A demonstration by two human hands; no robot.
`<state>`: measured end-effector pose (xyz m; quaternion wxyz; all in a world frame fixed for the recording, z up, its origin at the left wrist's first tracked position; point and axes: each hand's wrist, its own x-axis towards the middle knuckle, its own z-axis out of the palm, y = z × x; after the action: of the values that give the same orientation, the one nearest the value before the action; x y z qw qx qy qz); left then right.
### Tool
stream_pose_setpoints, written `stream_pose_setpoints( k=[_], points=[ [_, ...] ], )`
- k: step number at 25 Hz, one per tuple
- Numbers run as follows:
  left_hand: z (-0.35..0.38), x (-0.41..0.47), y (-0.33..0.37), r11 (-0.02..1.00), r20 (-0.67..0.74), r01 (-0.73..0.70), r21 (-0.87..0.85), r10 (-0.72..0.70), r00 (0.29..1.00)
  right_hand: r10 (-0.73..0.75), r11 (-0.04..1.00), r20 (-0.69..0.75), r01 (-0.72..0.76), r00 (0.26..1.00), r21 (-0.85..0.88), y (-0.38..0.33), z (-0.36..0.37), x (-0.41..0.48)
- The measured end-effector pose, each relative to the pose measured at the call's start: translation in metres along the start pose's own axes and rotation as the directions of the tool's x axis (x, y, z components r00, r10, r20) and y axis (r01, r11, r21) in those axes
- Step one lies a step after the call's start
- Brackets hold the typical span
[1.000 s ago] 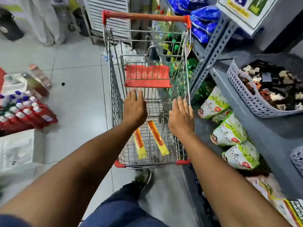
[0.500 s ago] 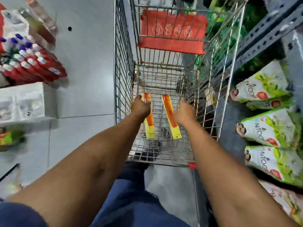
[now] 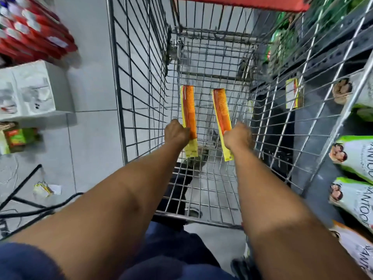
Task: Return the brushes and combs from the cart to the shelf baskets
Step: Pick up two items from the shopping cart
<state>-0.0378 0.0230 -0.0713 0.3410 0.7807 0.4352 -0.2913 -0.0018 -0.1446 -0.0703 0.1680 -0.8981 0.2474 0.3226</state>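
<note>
Two orange combs on yellow backing cards lie lengthwise inside the wire shopping cart [image 3: 141,87]. My left hand [image 3: 176,133] is closed around the lower part of the left comb [image 3: 189,106]. My right hand [image 3: 237,136] is closed around the lower part of the right comb [image 3: 221,110]. Both arms reach down over the cart's near rim. The shelf baskets are out of view.
Green and white product bags [image 3: 355,158] lie on the low shelf at the right, close to the cart's side. Red bottles [image 3: 34,33] and a white box [image 3: 26,91] sit on the floor at the left. Black cables [image 3: 30,209] cross the floor at lower left.
My head has dropped closer over the cart. Both hands went down from above the cart's floor to the combs and closed around them, one comb in each.
</note>
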Motion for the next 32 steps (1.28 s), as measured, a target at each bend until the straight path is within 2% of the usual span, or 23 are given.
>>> stream_pose_setpoints(
  k=[6,8,10,11,14,19,23,26,29,30,32],
  points=[
    [0.013,0.019,0.011,0.995,-0.092,0.089,-0.05,-0.093,0.991,-0.003,0.996,-0.05,-0.001,0.999,-0.089,-0.009,0.01,0.014],
    [0.015,0.019,0.01,0.992,-0.114,0.115,-0.046,-0.12,0.986,-0.022,0.995,-0.018,0.02,1.0,-0.097,-0.009,0.012,0.014],
    [0.015,0.02,0.011,0.991,-0.114,0.134,-0.029,-0.136,0.984,-0.025,1.0,0.045,0.026,0.999,-0.011,-0.013,0.011,0.015],
    [0.014,0.02,0.013,0.99,-0.102,0.138,-0.017,-0.139,0.985,0.027,0.997,0.035,-0.029,0.999,0.067,-0.016,0.01,0.016],
    [0.012,0.021,0.016,0.991,-0.021,0.135,0.027,-0.134,0.991,0.202,0.97,-0.063,-0.191,0.977,0.149,-0.023,0.01,0.016],
    [0.008,0.02,0.021,0.988,0.033,0.147,0.04,-0.148,0.988,0.319,0.923,0.02,-0.315,0.948,0.219,-0.031,0.013,0.006],
    [0.01,0.021,0.02,0.988,0.024,0.153,-0.031,-0.152,0.988,0.222,0.97,0.024,-0.224,0.975,0.093,-0.027,0.021,0.004],
    [0.01,0.022,0.019,0.985,0.011,0.163,-0.059,-0.163,0.987,0.179,0.984,-0.082,-0.179,0.98,0.008,-0.023,0.02,0.005],
    [0.01,0.02,0.019,0.985,0.006,0.15,-0.082,-0.15,0.989,0.188,0.982,-0.095,-0.184,0.978,0.044,-0.029,0.017,0.006],
    [0.011,0.02,0.018,0.985,0.013,0.141,-0.098,-0.141,0.99,0.202,0.974,-0.067,-0.194,0.977,0.115,-0.03,0.015,0.006],
    [0.01,0.017,0.017,0.979,0.033,0.135,-0.152,-0.131,0.991,0.18,0.976,-0.025,-0.176,0.983,0.128,-0.029,0.01,0.004]
  ],
)
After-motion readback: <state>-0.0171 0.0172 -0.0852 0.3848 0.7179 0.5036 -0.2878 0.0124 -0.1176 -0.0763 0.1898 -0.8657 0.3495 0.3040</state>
